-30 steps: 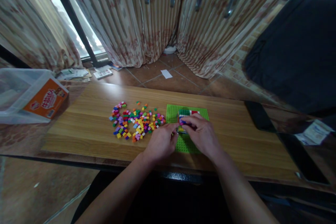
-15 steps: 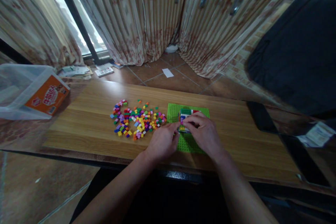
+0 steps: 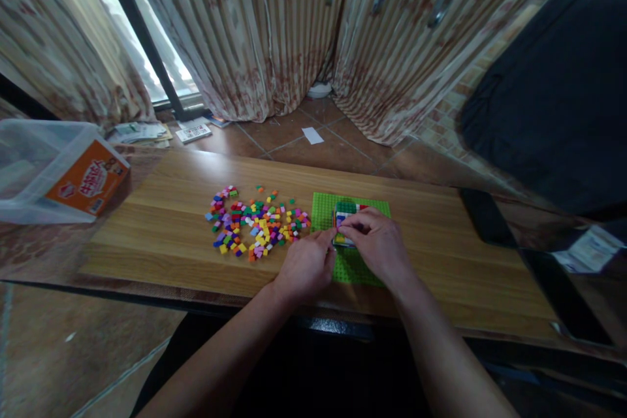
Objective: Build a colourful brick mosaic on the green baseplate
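A low, many-coloured build of toy bricks (image 3: 347, 208) stands on a green studded baseplate (image 3: 321, 207). Green, white, red, blue and yellow bricks show on its top. My right hand (image 3: 382, 245) reaches over it from the right, thumb and forefinger pinched at its left part on a small brick, mostly hidden by the fingers. Curled at the build's left side is my left hand (image 3: 307, 266), its forefinger and thumb against the left edge near the right fingertips. The palms and lower fingers of both hands are out of sight.
Loose small bricks (image 3: 264, 228) in many colours lie spread on the wooden table (image 3: 161, 235), left of the baseplate. A clear plastic bin (image 3: 44, 176) with an orange label stands at the far left. Dark flat objects (image 3: 484, 219) lie at the right end. Curtains (image 3: 274, 46) hang behind.
Both hands keep nearly the same place at the build. The right fingertips have shifted very slightly to the left, and the left hand has moved a little to the right.
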Motion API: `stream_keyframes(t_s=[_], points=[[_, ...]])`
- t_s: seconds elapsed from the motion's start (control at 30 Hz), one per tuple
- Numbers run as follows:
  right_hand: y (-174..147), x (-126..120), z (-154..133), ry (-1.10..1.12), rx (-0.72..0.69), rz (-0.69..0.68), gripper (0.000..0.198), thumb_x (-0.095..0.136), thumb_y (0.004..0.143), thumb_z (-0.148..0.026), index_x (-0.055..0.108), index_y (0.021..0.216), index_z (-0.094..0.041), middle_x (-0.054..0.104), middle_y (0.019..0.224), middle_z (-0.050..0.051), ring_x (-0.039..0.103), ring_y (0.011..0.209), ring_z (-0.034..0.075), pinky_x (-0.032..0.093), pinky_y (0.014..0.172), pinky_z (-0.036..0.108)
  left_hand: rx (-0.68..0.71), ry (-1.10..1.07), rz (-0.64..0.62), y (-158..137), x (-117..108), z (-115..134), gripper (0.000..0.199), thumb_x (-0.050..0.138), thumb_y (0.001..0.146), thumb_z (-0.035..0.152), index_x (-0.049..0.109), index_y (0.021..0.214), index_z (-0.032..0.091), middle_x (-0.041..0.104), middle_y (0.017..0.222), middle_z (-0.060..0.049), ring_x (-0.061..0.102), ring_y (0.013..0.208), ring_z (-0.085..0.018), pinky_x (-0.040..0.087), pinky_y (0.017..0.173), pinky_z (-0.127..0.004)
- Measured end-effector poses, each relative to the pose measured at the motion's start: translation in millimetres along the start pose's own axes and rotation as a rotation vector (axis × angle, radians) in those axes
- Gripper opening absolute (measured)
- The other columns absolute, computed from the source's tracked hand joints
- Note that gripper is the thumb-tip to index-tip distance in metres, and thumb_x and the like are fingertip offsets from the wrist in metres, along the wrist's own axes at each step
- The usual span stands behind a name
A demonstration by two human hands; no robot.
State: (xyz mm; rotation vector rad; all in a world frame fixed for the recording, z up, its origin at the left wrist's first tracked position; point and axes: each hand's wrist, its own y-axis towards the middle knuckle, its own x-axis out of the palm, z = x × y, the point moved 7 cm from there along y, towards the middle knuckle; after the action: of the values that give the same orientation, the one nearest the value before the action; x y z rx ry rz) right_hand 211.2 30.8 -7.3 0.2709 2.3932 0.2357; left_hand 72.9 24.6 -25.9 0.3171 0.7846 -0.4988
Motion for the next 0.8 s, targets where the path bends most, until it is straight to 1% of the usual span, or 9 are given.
stream_keyframes(t_s=[0.1, 0.2, 0.3, 0.43, 0.5, 0.57, 0.63, 0.73, 0.8], points=[[0.0, 1.1, -0.6, 0.005, 0.011, 0.006, 0.010, 0.069, 0.081, -0.027, 0.073, 0.072, -0.024, 0.064, 0.080, 0.002, 0.060, 0.076, 0.019, 0.046, 0.072, 0.035, -0.008, 0.018, -0.007, 0.2, 0.2, 0.1, 0.043, 0.049, 0.088, 0.014, 0.060, 0.130, 0.015, 0.072, 0.094, -0.010, 0.067, 0.083, -0.021, 0.055, 0.079, -0.034], [0.6, 0.6, -1.3, 0.012, 0.009, 0.018, 0.009, 0.069, 0.079, -0.026, 0.073, 0.071, -0.024, 0.064, 0.079, 0.003, 0.059, 0.074, 0.019, 0.046, 0.071, 0.035, -0.013, 0.013, -0.019, 0.3, 0.4, -1.3, 0.044, 0.049, 0.088, 0.014, 0.060, 0.130, 0.012, 0.072, 0.096, -0.012, 0.068, 0.084, -0.023, 0.055, 0.079, -0.036], [1.6, -1.8, 4.1, 0.081, 0.039, 0.024, 0.010, 0.069, 0.078, -0.029, 0.074, 0.072, -0.024, 0.066, 0.077, 0.002, 0.059, 0.069, 0.018, 0.047, 0.069, 0.034, -0.009, -0.027, 0.006, 0.0, -3.0, -4.9, 0.041, 0.050, 0.088, 0.013, 0.063, 0.127, 0.013, 0.073, 0.096, -0.012, 0.068, 0.085, -0.023, 0.055, 0.080, -0.037], [1.7, -6.8, 18.9, 0.286, 0.134, 0.037, 0.017, 0.067, 0.080, -0.036, 0.076, 0.080, -0.022, 0.072, 0.082, 0.003, 0.063, 0.073, 0.018, 0.050, 0.069, 0.033, -0.063, -0.220, 0.104, 0.4, -13.2, -18.1, 0.038, 0.054, 0.087, 0.014, 0.065, 0.124, 0.016, 0.075, 0.092, -0.006, 0.069, 0.082, -0.019, 0.055, 0.081, -0.032], [1.1, -8.8, 21.1, 0.341, 0.144, 0.036, 0.018, 0.068, 0.081, -0.037, 0.076, 0.082, -0.021, 0.073, 0.084, 0.004, 0.065, 0.075, 0.019, 0.051, 0.071, 0.033, -0.107, -0.354, 0.139, 1.6, -16.6, -25.7, 0.038, 0.056, 0.086, 0.014, 0.065, 0.122, 0.016, 0.075, 0.092, -0.005, 0.070, 0.081, -0.018, 0.055, 0.080, -0.031], [0.1, -9.1, 17.4, 0.351, 0.126, 0.012, 0.015, 0.069, 0.080, -0.035, 0.076, 0.082, -0.022, 0.073, 0.085, 0.004, 0.065, 0.076, 0.018, 0.051, 0.072, 0.033, -0.140, -0.479, 0.151, 3.5, -17.6, -30.3, 0.037, 0.058, 0.084, 0.013, 0.066, 0.120, 0.016, 0.076, 0.093, -0.005, 0.070, 0.082, -0.017, 0.055, 0.080, -0.030], [-1.3, -8.0, 8.3, 0.335, 0.076, -0.032, 0.012, 0.069, 0.081, -0.032, 0.077, 0.084, -0.023, 0.073, 0.087, 0.003, 0.065, 0.079, 0.019, 0.051, 0.074, 0.034, -0.155, -0.586, 0.147, 5.4, -17.0, -31.2, 0.037, 0.061, 0.083, 0.012, 0.066, 0.119, 0.016, 0.076, 0.093, -0.005, 0.070, 0.084, -0.017, 0.055, 0.082, -0.030], [-4.1, -3.7, -7.2, 0.301, -0.015, -0.121, 0.011, 0.067, 0.083, -0.028, 0.077, 0.087, -0.026, 0.073, 0.091, 0.003, 0.066, 0.088, 0.020, 0.051, 0.080, 0.035, -0.162, -0.713, 0.146, 7.1, -16.0, -29.0, 0.038, 0.064, 0.081, 0.012, 0.065, 0.119, 0.015, 0.076, 0.094, -0.005, 0.070, 0.088, -0.017, 0.055, 0.085, -0.032], [-6.0, 0.4, -13.4, 0.293, -0.050, -0.185, 0.012, 0.066, 0.085, -0.026, 0.077, 0.090, -0.027, 0.072, 0.093, 0.003, 0.065, 0.091, 0.020, 0.050, 0.082, 0.036, -0.160, -0.788, 0.142, 7.5, -15.3, -27.0, 0.038, 0.066, 0.081, 0.014, 0.065, 0.118, 0.014, 0.076, 0.093, -0.006, 0.070, 0.089, -0.017, 0.055, 0.086, -0.033]])
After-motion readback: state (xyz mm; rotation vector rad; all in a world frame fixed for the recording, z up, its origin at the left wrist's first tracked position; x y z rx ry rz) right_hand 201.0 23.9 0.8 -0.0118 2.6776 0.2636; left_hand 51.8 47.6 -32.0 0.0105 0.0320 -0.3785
